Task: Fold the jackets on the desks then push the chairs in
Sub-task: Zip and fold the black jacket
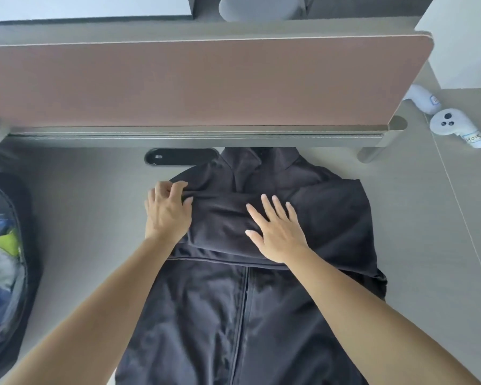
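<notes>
Left of the jacket sits an open bag. The left hand pinches fabric at the jacket's left shoulder, fingers curled. The dark jacket lies zipper-up with the grey desk beneath it. The right hand presses flat on the jacket's chest, fingers spread. Right of the jacket lie two white controllers.

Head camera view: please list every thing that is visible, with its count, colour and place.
desk: one, light grey, under everything.
jacket: one, near-black, spread flat on the desk, one sleeve folded across the chest.
divider panel: one, dusty pink, upright along the desk's far edge.
cable slot: one, black, in the desk left of the collar.
backpack: one, black, open, at the view's left edge.
controllers: two, white, far right on the desk.
left hand: one, grips jacket fabric.
right hand: one, flat on the folded sleeve.
</notes>
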Action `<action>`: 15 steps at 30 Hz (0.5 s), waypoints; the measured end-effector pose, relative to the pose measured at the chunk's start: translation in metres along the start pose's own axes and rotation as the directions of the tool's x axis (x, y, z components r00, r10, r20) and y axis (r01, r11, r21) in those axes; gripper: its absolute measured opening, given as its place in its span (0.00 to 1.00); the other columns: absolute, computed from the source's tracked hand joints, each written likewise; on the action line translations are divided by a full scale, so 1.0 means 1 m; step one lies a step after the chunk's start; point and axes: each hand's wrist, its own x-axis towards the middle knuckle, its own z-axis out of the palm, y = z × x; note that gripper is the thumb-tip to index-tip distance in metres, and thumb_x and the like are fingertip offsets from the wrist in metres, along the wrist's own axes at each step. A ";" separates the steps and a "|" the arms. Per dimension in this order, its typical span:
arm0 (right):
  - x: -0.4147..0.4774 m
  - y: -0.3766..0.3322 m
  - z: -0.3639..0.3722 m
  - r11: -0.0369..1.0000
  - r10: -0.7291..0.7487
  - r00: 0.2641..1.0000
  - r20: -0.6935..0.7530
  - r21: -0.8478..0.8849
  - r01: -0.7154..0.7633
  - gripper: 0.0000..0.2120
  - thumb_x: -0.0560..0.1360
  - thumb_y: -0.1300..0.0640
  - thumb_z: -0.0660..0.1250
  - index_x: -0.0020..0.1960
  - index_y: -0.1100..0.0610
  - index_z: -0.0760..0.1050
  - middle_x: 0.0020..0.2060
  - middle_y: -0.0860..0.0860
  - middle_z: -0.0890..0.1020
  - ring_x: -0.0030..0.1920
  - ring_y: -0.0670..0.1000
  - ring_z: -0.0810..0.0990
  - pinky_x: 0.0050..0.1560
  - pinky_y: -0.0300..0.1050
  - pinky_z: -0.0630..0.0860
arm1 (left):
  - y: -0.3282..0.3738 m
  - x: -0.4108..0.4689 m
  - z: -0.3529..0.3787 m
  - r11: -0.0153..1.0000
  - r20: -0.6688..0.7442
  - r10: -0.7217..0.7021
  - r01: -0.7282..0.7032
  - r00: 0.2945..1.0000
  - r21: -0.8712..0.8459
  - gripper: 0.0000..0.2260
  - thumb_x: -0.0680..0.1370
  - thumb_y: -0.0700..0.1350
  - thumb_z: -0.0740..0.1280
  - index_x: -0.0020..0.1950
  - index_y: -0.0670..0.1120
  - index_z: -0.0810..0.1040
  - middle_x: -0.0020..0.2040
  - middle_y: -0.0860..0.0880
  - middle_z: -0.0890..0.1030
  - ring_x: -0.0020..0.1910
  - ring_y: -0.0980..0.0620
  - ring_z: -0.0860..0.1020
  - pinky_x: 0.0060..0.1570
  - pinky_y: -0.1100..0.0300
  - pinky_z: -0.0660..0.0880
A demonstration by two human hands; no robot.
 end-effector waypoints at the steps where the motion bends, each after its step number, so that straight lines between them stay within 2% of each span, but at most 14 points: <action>1: 0.001 -0.003 0.004 1.000 0.029 0.999 0.039 -0.003 -0.029 0.31 0.82 0.35 0.43 0.81 0.44 0.43 0.81 0.56 0.44 0.80 0.61 0.43 0.77 0.64 0.46 | -0.004 0.000 0.001 0.990 0.092 -0.115 0.106 0.989 0.095 0.21 0.80 0.51 0.66 0.71 0.47 0.69 0.66 0.40 0.69 0.64 0.34 0.67 0.65 0.42 0.65; 2: 0.001 -0.007 0.006 0.998 0.059 0.998 0.021 0.009 -0.059 0.31 0.81 0.35 0.43 0.81 0.45 0.44 0.81 0.57 0.45 0.80 0.61 0.44 0.77 0.65 0.46 | -0.010 -0.001 0.003 0.963 0.175 -0.234 0.204 0.956 0.176 0.25 0.79 0.56 0.65 0.73 0.48 0.65 0.68 0.41 0.66 0.66 0.35 0.64 0.66 0.42 0.62; 4: 0.001 -0.019 0.002 0.998 0.060 0.993 -0.099 0.019 -0.058 0.32 0.80 0.36 0.47 0.81 0.48 0.52 0.80 0.58 0.51 0.80 0.63 0.50 0.76 0.66 0.51 | -0.022 -0.007 0.005 0.921 0.251 -0.379 0.337 0.891 0.194 0.28 0.79 0.60 0.64 0.73 0.47 0.63 0.70 0.41 0.65 0.67 0.36 0.64 0.66 0.43 0.63; 6: 0.004 -0.032 0.000 0.999 -0.045 0.988 -0.150 0.003 0.046 0.32 0.80 0.38 0.49 0.81 0.50 0.55 0.80 0.58 0.54 0.79 0.62 0.52 0.76 0.66 0.53 | -0.032 -0.015 0.009 0.931 0.245 -0.355 0.317 0.902 0.182 0.24 0.80 0.58 0.63 0.71 0.46 0.66 0.67 0.41 0.69 0.65 0.37 0.68 0.64 0.43 0.65; 8: 0.008 -0.043 0.001 0.993 -0.117 0.990 -0.084 -0.016 0.116 0.32 0.80 0.37 0.45 0.81 0.48 0.54 0.81 0.58 0.51 0.80 0.62 0.50 0.77 0.64 0.52 | -0.040 -0.019 0.011 0.960 0.161 -0.256 0.232 0.953 0.154 0.18 0.82 0.54 0.62 0.68 0.47 0.71 0.63 0.42 0.74 0.61 0.38 0.72 0.62 0.44 0.65; 10: 0.008 -0.049 0.005 0.995 -0.101 0.995 -0.014 -0.011 0.101 0.33 0.79 0.36 0.42 0.81 0.48 0.53 0.81 0.58 0.49 0.80 0.61 0.49 0.77 0.64 0.51 | -0.049 -0.019 0.008 0.971 0.042 -0.237 0.238 0.971 -0.020 0.12 0.82 0.49 0.63 0.62 0.45 0.77 0.57 0.41 0.77 0.56 0.37 0.74 0.59 0.44 0.68; 12: 0.005 -0.052 0.007 0.989 -0.144 0.987 -0.075 0.024 0.146 0.30 0.80 0.39 0.48 0.79 0.50 0.60 0.80 0.58 0.56 0.79 0.60 0.56 0.76 0.63 0.57 | -0.055 -0.016 0.002 0.931 -0.083 -0.295 0.267 0.952 -0.250 0.09 0.81 0.44 0.64 0.58 0.44 0.78 0.54 0.40 0.77 0.54 0.36 0.75 0.56 0.45 0.72; 13: 0.003 -0.052 0.007 0.980 -0.197 0.971 -0.138 0.015 0.201 0.28 0.80 0.41 0.52 0.78 0.50 0.64 0.79 0.58 0.60 0.78 0.59 0.59 0.75 0.63 0.59 | -0.055 -0.015 0.000 0.907 -0.116 -0.333 0.285 0.936 -0.310 0.09 0.80 0.41 0.64 0.60 0.44 0.78 0.56 0.40 0.76 0.55 0.36 0.73 0.57 0.46 0.72; 15: 0.002 -0.046 0.003 0.971 -0.236 0.935 -0.263 -0.016 0.240 0.25 0.80 0.44 0.56 0.76 0.50 0.67 0.77 0.58 0.64 0.77 0.59 0.62 0.75 0.62 0.59 | -0.049 -0.016 -0.002 0.908 -0.125 -0.369 0.328 0.921 -0.261 0.15 0.78 0.38 0.64 0.64 0.47 0.75 0.63 0.41 0.71 0.60 0.37 0.68 0.63 0.47 0.66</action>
